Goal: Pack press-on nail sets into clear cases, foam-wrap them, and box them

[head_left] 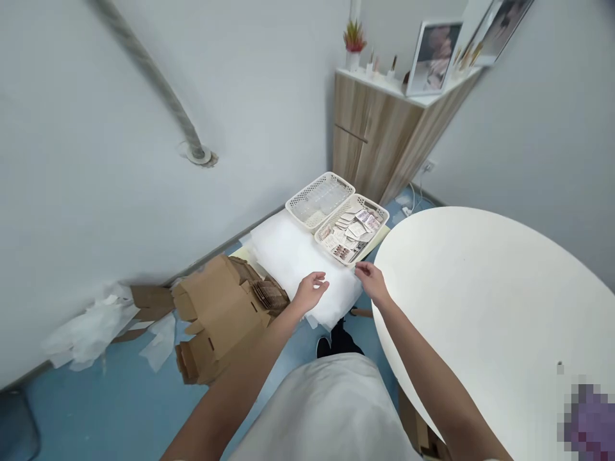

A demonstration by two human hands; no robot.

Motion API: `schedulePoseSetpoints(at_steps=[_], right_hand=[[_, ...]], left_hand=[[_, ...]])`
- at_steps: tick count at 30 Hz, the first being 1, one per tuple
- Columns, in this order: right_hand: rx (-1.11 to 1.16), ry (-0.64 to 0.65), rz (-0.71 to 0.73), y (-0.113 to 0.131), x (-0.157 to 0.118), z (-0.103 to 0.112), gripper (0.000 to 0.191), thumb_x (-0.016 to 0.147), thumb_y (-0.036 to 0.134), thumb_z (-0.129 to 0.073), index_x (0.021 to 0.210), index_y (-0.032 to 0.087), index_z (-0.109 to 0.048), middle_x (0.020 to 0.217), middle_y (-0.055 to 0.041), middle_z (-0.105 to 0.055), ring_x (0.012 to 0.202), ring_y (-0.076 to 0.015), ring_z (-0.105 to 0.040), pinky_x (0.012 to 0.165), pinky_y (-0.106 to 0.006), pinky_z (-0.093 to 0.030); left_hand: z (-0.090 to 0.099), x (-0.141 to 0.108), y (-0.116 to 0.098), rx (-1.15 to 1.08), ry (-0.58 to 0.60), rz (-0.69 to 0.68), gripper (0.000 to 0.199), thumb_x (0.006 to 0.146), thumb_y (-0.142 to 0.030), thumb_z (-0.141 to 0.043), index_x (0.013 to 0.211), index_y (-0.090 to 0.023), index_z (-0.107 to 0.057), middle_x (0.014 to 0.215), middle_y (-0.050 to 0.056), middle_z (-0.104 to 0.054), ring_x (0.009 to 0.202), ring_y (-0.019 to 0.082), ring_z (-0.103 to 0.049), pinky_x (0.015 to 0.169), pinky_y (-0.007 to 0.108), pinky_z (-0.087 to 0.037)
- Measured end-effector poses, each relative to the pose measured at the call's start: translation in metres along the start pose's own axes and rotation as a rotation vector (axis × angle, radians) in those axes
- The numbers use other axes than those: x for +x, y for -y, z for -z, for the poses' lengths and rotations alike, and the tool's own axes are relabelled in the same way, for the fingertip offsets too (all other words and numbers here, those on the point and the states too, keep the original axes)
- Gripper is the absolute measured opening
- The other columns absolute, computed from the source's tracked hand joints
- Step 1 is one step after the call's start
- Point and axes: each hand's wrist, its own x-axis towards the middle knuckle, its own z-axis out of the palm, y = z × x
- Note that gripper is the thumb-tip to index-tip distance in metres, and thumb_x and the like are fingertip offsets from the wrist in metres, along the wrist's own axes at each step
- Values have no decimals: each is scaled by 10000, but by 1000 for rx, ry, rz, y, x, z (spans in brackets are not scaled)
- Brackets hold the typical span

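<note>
My left hand hovers over a stack of white sheet material, its fingers apart and curved, holding nothing. My right hand is between that stack and the round table, just below the near corner of a white basket filled with small printed cards. The thumb and fingers of that hand are drawn together; whatever they may hold is too small to make out. Behind the card basket and to its left sits a second white basket with clear plastic items inside.
A round white table fills the right side. Flattened brown cardboard lies at the left, with crumpled white wrapping beyond it. A wooden cabinet stands in the corner, bearing a plant and a framed picture.
</note>
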Motion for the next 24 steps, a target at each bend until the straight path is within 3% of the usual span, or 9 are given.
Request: schedulePoseSetpoints(at_steps=[3,8,13,18,24], right_hand=[[20,-11,-51,1,41,-6,434,662,388,-577,1053,201,-556,1030,-67,-608,957,-215,-558,843,-382,-439],[145,-43,-179,0,102,-26,581,685,385,-557,1223,207,-431,1292,-77,-437,1205,-240,-388,947,-378,-373],[137,-121,-271,-18,133,-39,613,709,432,-508,1272,234,-368,1404,-43,-250,1305,-248,-200,1033,-410,-262],[82,-156,-342,-27,143,-44,632,726,402,-490,1307,235,-306,1432,-37,-129,1327,-238,-109,1075,-404,-166],[91,-102,-356,-31,147,-45,654,747,413,-451,1330,189,-258,1443,-57,-29,1278,-232,-249,1053,-367,-231]], left_hand=[[-10,43,-18,28,48,19,311,742,-261,-570,1036,-159,-558,1076,97,-593,887,163,-590,783,314,-491],[-32,126,-37,145,108,-5,364,760,-302,-549,1092,-152,-544,1162,111,-538,1014,202,-544,815,315,-472],[-52,191,-41,292,165,-43,386,792,-240,-487,1168,-153,-488,1198,92,-526,1077,196,-500,917,345,-403],[-66,222,-37,452,240,-160,406,792,-129,-428,1197,-109,-450,1244,116,-486,1169,205,-420,1006,360,-307],[-73,231,-22,451,268,-172,444,777,-125,-447,1219,-121,-417,1245,118,-469,1174,225,-399,1005,393,-296]])
